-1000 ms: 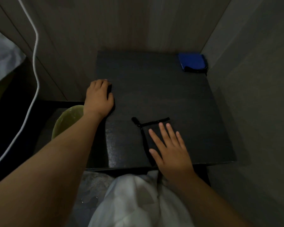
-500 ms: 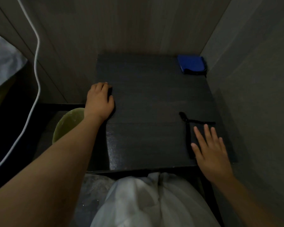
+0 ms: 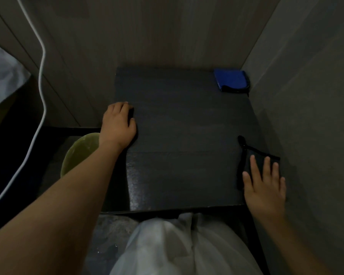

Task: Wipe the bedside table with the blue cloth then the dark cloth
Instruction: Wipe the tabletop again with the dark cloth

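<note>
The black bedside table (image 3: 185, 139) fills the middle of the view. A folded blue cloth (image 3: 231, 80) lies in its far right corner against the walls. The dark cloth (image 3: 250, 155), black with a thin strap, lies flat at the table's near right edge. My right hand (image 3: 263, 185) presses on it with fingers spread, covering its near half. At the table's left edge rests my left hand (image 3: 117, 125), fingers curled over the side, nothing in it.
Walls close in behind and on the right of the table. A green round bowl-like object (image 3: 79, 149) sits low to the left. A white cable (image 3: 39, 96) hangs down the left wall. White fabric (image 3: 179, 247) lies below the front edge.
My right hand has slid the dark cloth from the near middle of the table across to the right edge. My left hand has stayed at the left edge.
</note>
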A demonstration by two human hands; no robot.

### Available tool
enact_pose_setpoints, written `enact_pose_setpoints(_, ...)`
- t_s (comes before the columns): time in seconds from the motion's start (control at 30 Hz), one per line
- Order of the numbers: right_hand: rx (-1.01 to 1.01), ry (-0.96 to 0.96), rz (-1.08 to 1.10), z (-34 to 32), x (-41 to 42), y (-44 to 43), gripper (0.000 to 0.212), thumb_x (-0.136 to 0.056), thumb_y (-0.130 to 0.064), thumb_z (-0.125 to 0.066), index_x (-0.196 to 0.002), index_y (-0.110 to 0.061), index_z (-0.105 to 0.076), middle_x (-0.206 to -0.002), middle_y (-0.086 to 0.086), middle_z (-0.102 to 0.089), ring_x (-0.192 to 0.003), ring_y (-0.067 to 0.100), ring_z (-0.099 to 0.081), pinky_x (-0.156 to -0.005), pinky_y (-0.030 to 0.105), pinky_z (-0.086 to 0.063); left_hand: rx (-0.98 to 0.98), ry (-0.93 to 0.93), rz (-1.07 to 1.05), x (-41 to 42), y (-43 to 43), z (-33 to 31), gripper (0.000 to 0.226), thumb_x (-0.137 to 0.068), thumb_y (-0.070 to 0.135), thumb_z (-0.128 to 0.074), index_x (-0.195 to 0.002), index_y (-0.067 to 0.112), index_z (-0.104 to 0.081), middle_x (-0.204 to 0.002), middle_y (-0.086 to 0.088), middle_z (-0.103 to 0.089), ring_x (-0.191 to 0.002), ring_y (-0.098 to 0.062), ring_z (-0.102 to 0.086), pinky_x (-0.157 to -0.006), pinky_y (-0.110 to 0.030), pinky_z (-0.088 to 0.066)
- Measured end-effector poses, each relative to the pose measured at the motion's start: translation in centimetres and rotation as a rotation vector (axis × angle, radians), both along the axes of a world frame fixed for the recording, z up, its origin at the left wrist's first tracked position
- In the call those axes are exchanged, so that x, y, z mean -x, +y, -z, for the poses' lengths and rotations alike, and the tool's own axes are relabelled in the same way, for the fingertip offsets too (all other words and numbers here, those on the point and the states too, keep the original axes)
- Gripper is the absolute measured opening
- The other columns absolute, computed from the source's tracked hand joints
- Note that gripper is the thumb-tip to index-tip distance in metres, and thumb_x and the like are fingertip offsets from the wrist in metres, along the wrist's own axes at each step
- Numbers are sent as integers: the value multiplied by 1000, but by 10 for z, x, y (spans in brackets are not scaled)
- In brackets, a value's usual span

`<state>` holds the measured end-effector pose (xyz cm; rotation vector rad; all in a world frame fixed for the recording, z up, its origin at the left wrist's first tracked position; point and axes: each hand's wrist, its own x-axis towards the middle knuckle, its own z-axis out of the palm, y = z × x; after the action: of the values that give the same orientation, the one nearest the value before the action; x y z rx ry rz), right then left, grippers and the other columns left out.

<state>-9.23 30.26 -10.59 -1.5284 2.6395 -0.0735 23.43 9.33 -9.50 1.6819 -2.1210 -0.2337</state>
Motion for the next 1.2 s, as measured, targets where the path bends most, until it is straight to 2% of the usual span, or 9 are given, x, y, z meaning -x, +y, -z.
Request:
enact_pose_setpoints(0.13, 1, 15, -11, 0, 1, 1, 67, -83, -62, 4, -145, -37, 1, -161, 6, -8, -149, 25, -4, -118, 46, -7, 4, -3, -1, 0, -1, 2, 47, -80, 25, -44, -118, 1, -55, -125, -22, -54, -113, -41, -46, -95, -46, -38)
enact_pose_setpoints(0.3, -98, -12, -40, -7, 1, -15, 60, -92, -60, 2, -147, -39, 11, -161, 2, 10, -148, 21, 12, -119, 42, 4, 7, 12, -2, -1, -1, 2, 46, -80, 24, -44, -118, 1, -56, -125, -21, -55, -113, -39, -46, -95, -45, -38)
enact_pose_setpoints(0.37, -127, -13, -61, -10, -2, -33, 60, -93, -56, -5, -149, -39, 10, -161, 2, 13, -148, 20, 15, -119, 42, 6, 4, 14, -5, -1, 0, 1, 46, -80, 24, -44, -118, 1, -56, -125, -21, -54, -114, -39, -46, -95, -45, -37)
enact_pose_setpoints(0.47, -136, -9, -86, -13, -6, -61, 58, -98, -52, -12, -150, -38, 7, -161, 2, 13, -148, 21, 14, -118, 42, 6, 2, 10, -4, 0, 1, -2, 48, -80, 25, -43, -120, 1, -55, -127, -22, -54, -115, -40, -46, -96, -45, -37)
enact_pose_setpoints(1.2, -224, -44, -202, -24, 5, -176, 57, -98, -55, -9, -149, -39, 11, -159, 0, 20, -146, 21, 19, -118, 43, 8, -3, 28, -18, 1, 1, -1, 48, -81, 26, -43, -122, 5, -55, -131, -16, -52, -119, -34, -44, -100, -43, -35)
